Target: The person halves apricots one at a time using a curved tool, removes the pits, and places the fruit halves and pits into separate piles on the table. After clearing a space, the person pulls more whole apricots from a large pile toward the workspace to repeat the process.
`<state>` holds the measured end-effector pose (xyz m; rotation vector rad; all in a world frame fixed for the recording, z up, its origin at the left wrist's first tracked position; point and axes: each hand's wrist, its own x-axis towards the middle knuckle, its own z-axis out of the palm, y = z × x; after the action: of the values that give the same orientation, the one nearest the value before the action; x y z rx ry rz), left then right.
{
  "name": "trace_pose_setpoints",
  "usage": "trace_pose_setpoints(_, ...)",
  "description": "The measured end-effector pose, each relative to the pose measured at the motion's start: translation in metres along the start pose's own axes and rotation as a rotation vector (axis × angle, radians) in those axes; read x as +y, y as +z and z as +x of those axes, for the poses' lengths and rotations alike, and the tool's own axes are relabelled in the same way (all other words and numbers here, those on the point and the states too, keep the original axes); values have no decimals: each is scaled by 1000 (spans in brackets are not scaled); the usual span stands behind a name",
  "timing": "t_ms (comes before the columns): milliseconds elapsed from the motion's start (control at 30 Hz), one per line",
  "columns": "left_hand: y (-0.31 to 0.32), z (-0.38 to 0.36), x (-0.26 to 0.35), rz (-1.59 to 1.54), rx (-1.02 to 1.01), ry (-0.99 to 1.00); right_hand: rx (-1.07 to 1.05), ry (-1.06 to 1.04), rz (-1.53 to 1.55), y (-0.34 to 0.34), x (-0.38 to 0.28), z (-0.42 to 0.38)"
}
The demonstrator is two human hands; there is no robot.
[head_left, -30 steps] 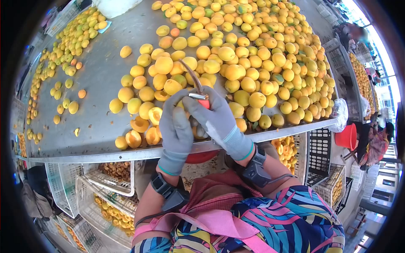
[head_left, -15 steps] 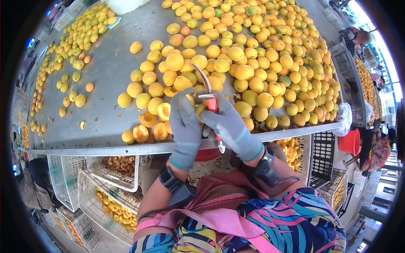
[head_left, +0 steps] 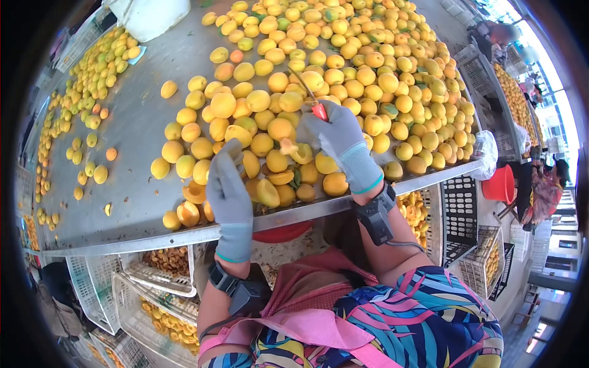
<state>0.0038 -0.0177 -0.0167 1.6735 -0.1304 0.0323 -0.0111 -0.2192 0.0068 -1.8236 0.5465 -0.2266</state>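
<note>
My right hand (head_left: pixel 336 132), in a grey glove, is closed around the red handle of a curved-blade knife (head_left: pixel 319 111), blade pointing away over the apricots (head_left: pixel 353 92). My left hand (head_left: pixel 228 191), also gloved, is held near the table's front edge with its fingers stretched out and nothing visible in them. Between the hands, a small blurred pinkish-orange piece (head_left: pixel 287 146) shows above the fruit. Halved apricots lie by both sides of my left hand, one cut half (head_left: pixel 188 213) to its left and another half (head_left: pixel 268 193) to its right.
The metal table (head_left: pixel 138 178) carries more apricots (head_left: pixel 107 58) at the far left and a white container (head_left: pixel 150 15) at the back. Below its edge stand white crates (head_left: pixel 92 288) and a black crate (head_left: pixel 460 208). A red bucket (head_left: pixel 500 184) and a seated person are at right.
My hands have parted: the left has moved left, while the right has gone up and to the right with the knife. The camera view has shifted slightly.
</note>
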Motion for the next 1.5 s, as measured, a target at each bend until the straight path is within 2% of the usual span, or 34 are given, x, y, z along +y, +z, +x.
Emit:
trace_pose_setpoints(100,-9,9,-2,-167,28,-49,-80,80,-184,-3,-4,6)
trace_pose_setpoints(133,-14,13,-2,-211,68,-32,-62,-14,-261,3,3,8)
trace_pose_setpoints(167,-19,19,-1,-207,68,-32,-63,-13,-258,9,4,8)
trace_pose_setpoints(267,-36,34,-4,-215,225,-46,-146,-147,-504,23,-1,5)
trace_pose_setpoints(400,-48,45,-19,-171,280,-2,-26,-75,-408,22,-3,14)
trace_pose_setpoints(467,-57,53,-33,57,270,50,200,-237,-292,20,0,24)
trace_pose_setpoints(500,-63,57,-38,58,274,51,197,-240,-291,20,0,26)
trace_pose_setpoints(567,-73,65,-44,586,153,-62,162,-302,-432,21,1,29)
trace_pose_setpoints(600,-75,65,-51,595,160,-61,156,-305,-423,25,3,29)
trace_pose_setpoints(667,-79,65,-63,873,151,282,113,-365,-472,32,7,28)
trace_pose_setpoints(700,-79,63,-58,884,154,282,108,-365,-462,32,6,27)
trace_pose_setpoints(767,-72,59,-43,942,113,-8,24,-316,-580,28,2,27)
trace_pose_setpoints(833,-74,59,-42,936,110,-27,14,-310,-624,27,1,26)
trace_pose_setpoints(933,-76,59,-44,671,-45,-147,5,-246,-661,24,-2,21)
trace_pose_setpoints(1067,-73,53,-33,493,-112,-184,-73,-214,-695,10,-3,21)
trace_pose_setpoints(1133,-69,55,-39,326,-22,33,-90,-235,-700,2,-4,21)
trace_pose_setpoints(1167,-69,54,-41,328,-28,34,-107,-229,-656,-2,-5,20)
trace_pose_setpoints(1233,-61,50,-18,-91,-60,-69,-120,-216,-614,-8,-8,18)
trace_pose_setpoints(1300,-55,47,-11,-200,-107,-117,-104,-12,-443,-12,-13,16)
trace_pose_setpoints(1333,-51,45,-9,-412,-142,-166,-104,-12,-445,-12,-19,13)
trace_pose_setpoints(1367,-48,42,-6,-624,-176,-214,-109,21,-175,-8,-26,7)
trace_pose_setpoints(1400,-44,39,3,-627,-173,-213,-114,52,95,-4,-33,0)
trace_pose_setpoints(1433,-39,36,14,-638,-243,-248,-116,49,90,0,-39,-5)
trace_pose_setpoints(1500,-34,34,17,-652,-317,-287,-313,88,449,9,-46,-17)
